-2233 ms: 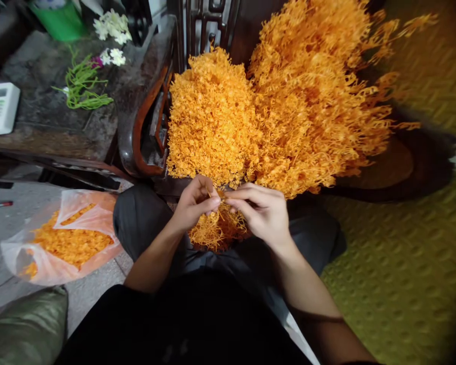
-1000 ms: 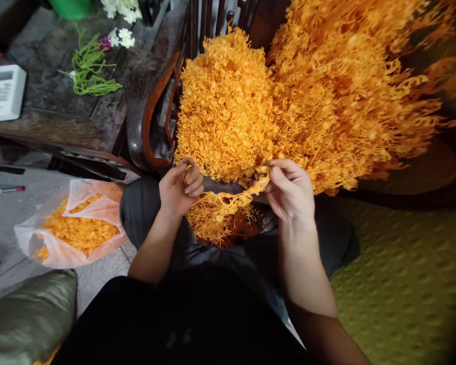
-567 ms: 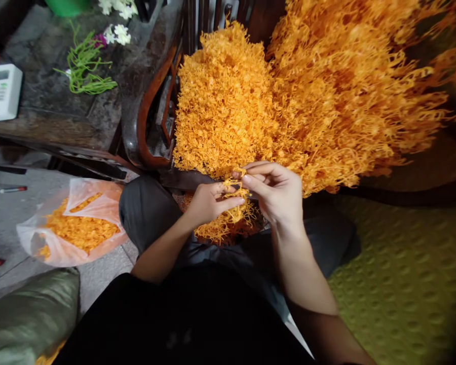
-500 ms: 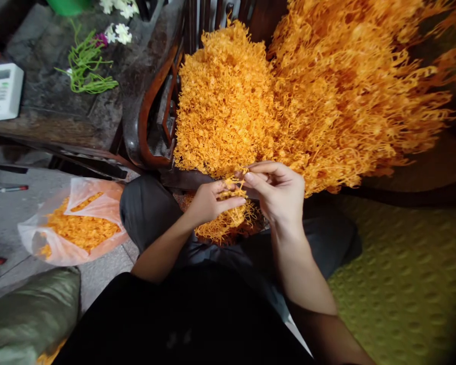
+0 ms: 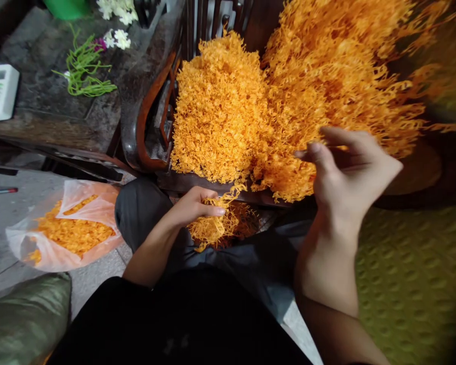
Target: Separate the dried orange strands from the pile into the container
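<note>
My left hand is closed around some orange stringy plastic flower pieces, pinched between thumb and fingers above my lap. Below it, between my knees, is a clump of similar orange strands. My right hand is raised over the front of the large orange pile, its thumb and fingers apart. I see nothing in that hand, though its fingertips are slightly blurred. A second, more compact orange heap rests on the dark wooden seat, left of the large pile.
The curved wooden armrest rises left of the heaps. On the dark table lie green stems, white flowers and a white remote control. A plastic bag of orange pieces sits on the floor. A yellow-green textured cushion is at right.
My right hand has left the flower pieces near my left hand and moved right, over the large pile, its fingers parting. My left hand has shifted slightly left and down, still holding its pieces.
</note>
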The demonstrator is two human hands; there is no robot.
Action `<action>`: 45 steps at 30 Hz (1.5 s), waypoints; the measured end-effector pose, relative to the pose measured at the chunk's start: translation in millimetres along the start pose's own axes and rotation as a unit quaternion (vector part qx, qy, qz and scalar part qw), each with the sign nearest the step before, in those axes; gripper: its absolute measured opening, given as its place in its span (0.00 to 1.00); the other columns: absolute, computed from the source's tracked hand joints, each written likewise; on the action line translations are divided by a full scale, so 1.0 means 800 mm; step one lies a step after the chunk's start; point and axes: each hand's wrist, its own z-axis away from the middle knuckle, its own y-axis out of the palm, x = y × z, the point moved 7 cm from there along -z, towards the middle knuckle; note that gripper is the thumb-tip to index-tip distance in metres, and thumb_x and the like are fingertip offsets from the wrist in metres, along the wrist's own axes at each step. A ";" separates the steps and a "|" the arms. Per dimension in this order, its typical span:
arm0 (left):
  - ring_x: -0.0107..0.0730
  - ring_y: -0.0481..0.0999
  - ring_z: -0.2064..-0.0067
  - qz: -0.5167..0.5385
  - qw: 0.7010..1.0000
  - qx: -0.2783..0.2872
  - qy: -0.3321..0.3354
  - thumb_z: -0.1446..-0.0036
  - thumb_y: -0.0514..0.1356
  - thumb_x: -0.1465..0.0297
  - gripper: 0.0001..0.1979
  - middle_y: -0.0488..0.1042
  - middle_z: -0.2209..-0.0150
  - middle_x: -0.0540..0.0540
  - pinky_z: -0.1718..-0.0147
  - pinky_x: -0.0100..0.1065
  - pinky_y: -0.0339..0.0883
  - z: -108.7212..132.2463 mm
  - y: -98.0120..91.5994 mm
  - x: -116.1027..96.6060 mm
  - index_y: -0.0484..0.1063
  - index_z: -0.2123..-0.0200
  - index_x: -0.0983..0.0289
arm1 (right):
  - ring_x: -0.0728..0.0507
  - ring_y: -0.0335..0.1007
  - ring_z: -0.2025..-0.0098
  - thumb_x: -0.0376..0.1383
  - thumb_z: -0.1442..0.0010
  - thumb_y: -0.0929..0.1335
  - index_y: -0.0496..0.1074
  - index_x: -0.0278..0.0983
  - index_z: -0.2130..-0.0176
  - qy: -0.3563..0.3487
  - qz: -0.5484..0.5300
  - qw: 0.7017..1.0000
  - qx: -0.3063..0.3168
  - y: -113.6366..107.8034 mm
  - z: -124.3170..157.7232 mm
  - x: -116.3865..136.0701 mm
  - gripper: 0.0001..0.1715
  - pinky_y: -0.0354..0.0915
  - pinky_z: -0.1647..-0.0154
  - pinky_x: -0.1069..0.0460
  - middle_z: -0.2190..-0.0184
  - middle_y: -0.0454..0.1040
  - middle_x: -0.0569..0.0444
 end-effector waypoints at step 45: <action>0.23 0.58 0.76 -0.103 0.992 0.076 0.001 0.45 0.68 0.58 0.18 0.62 0.79 0.45 0.75 0.30 0.49 0.000 0.003 -0.009 0.71 0.75 0.65 | 0.47 0.68 0.70 0.40 0.29 0.68 0.75 0.39 0.64 -0.178 0.000 0.954 0.240 0.097 0.047 0.054 0.12 0.64 0.69 0.50 0.71 0.70 0.55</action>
